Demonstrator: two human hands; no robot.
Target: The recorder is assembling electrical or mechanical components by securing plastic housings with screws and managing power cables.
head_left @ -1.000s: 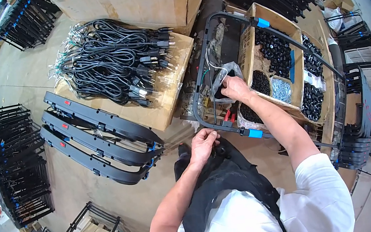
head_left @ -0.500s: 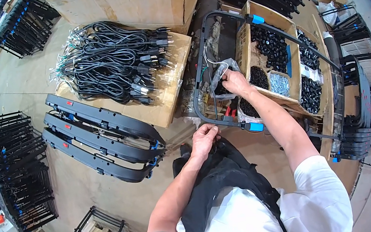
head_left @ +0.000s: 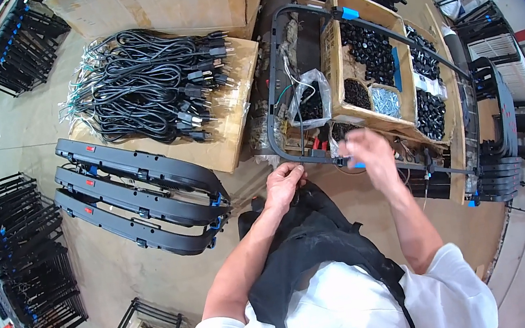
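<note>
Your left hand [head_left: 284, 184]: curled, gripping black frame [head_left: 278, 87] at lower edge | your right hand [head_left: 370, 156]: blurred, grip cannot be told, just beside frame | cables [head_left: 149, 86] on cardboard, apart

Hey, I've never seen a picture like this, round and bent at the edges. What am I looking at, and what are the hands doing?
This is a fisheye camera worn on a person's head, looking down, so straight edges curve. No machine here: two bare hands work. The left hand rests at the lower edge of a black frame; whether it grips anything is unclear. The right hand is blurred, beside the frame's lower bar. Behind it, a cardboard box holds small black parts. To the left lie coiled black cables on cardboard and three long black panels.
</note>
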